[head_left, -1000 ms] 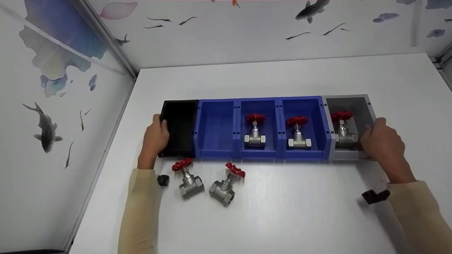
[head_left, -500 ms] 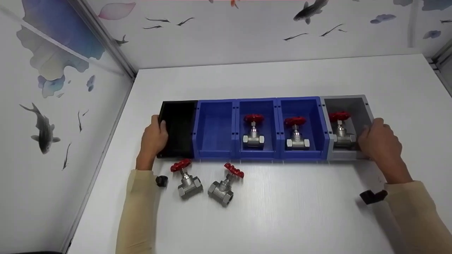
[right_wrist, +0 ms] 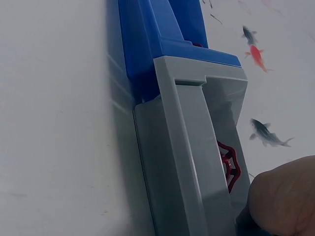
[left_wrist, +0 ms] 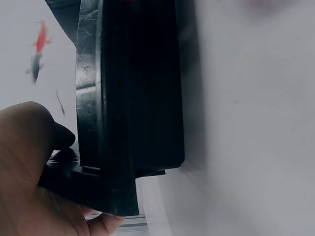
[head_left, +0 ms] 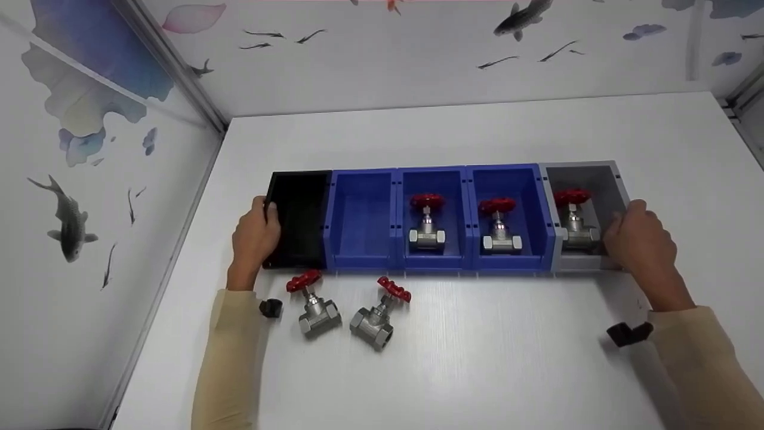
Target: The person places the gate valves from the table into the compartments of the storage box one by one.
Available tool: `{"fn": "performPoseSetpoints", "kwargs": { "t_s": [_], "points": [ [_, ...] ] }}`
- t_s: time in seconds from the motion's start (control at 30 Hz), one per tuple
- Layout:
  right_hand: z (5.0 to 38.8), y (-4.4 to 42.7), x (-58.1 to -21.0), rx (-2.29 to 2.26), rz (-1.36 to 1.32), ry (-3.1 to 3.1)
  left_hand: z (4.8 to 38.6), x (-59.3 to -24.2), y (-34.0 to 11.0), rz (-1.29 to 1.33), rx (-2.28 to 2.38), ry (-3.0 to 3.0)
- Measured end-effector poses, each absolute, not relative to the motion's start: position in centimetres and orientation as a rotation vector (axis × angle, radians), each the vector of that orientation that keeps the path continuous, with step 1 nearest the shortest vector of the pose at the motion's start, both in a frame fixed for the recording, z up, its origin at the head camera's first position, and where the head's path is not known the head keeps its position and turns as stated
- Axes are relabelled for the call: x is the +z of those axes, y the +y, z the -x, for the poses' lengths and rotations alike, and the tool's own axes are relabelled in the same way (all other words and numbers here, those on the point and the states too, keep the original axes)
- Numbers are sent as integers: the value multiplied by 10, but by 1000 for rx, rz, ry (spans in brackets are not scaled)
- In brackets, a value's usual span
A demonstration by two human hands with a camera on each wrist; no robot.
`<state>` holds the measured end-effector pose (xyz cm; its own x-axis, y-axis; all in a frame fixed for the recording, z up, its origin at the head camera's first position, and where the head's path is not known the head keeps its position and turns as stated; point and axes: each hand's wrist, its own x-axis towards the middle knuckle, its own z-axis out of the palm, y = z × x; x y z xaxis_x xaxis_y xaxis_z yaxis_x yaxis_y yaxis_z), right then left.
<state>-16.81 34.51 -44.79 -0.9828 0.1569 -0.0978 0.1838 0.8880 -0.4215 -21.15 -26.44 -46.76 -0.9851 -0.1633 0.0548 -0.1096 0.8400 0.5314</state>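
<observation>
My left hand grips the outer side wall of the black bin, thumb over the rim. The left wrist view shows the palm against that bin's edge. At the row's other end, my right hand holds the side wall of the grey bin; its fingers are mostly hidden. Between these ends, joined side by side, are an empty blue bin, a middle blue bin and a right blue bin. Red-handled valves stand in the middle blue bin, the right blue bin and the grey bin.
In front of the row, two more valves lie on the white table: a left one and a right one. White panels printed with fish stand behind the table and along its left side.
The head view has shifted slightly, so everything appears a little further left. Both hands keep their hold on the bin row, and the valves stay in place.
</observation>
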Motion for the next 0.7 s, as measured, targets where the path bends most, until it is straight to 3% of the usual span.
{"fn": "performPoseSetpoints", "kwargs": {
  "t_s": [0.7],
  "points": [
    [169, 344, -451, -656, -297, 3024, 188, -444, -260, -182, -804, -2739]
  ]
}}
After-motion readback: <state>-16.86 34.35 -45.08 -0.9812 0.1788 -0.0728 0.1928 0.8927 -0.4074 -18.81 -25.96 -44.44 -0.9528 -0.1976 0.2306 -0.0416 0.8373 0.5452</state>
